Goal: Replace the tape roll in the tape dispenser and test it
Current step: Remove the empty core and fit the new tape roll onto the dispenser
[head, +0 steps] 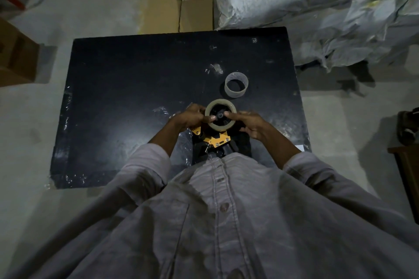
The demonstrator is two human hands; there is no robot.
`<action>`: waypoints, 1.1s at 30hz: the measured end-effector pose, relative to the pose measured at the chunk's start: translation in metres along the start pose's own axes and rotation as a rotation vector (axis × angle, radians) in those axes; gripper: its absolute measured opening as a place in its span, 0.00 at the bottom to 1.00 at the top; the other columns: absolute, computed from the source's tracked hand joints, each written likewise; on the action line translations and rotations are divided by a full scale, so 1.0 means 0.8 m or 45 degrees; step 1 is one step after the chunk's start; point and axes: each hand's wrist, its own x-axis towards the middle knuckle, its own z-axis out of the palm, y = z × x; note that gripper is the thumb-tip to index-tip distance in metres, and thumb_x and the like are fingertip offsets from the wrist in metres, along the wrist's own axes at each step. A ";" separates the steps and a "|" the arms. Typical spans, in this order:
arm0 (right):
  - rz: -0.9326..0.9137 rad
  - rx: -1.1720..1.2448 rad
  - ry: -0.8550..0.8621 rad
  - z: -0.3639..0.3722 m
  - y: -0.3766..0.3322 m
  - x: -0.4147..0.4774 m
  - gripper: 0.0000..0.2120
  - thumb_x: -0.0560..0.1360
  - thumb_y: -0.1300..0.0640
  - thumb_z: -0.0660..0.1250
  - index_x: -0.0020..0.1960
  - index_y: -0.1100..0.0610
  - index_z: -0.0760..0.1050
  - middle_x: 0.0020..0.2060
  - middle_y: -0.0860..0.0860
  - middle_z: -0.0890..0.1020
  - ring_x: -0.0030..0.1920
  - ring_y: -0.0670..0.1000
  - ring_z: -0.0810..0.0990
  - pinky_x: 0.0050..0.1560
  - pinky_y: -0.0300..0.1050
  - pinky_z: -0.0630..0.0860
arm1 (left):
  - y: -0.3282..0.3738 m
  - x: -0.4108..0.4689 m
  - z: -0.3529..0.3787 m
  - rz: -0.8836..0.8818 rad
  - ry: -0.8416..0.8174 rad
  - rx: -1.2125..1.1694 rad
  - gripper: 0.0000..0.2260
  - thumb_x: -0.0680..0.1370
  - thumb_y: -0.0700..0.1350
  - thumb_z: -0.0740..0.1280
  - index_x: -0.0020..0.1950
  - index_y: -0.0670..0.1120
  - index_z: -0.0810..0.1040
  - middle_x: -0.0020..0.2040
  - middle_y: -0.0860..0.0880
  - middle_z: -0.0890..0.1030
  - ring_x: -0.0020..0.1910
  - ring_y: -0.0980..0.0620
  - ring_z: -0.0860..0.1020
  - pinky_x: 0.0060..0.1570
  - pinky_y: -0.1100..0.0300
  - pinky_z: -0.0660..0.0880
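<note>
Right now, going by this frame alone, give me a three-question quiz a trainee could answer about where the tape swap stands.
1. True or false: the empty core lies on the black table, apart from both hands.
2. What sits on the hub of the tape dispenser? A) nothing B) the tape roll C) a cardboard box
3. Fill in: the left hand and the right hand each touch the ____ of the roll.

Key: 1 true. 2 B. 3 rim; the fingers press its sides and face, and a thumb reaches toward the hub. Whether the roll is fully seated cannot be told.
</note>
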 end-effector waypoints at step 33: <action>0.029 0.061 0.121 0.014 -0.007 -0.006 0.22 0.75 0.44 0.85 0.60 0.59 0.88 0.51 0.53 0.94 0.59 0.55 0.91 0.77 0.62 0.81 | -0.003 -0.002 0.010 -0.061 0.221 -0.326 0.11 0.90 0.41 0.63 0.53 0.45 0.85 0.48 0.49 0.87 0.50 0.51 0.84 0.48 0.58 0.79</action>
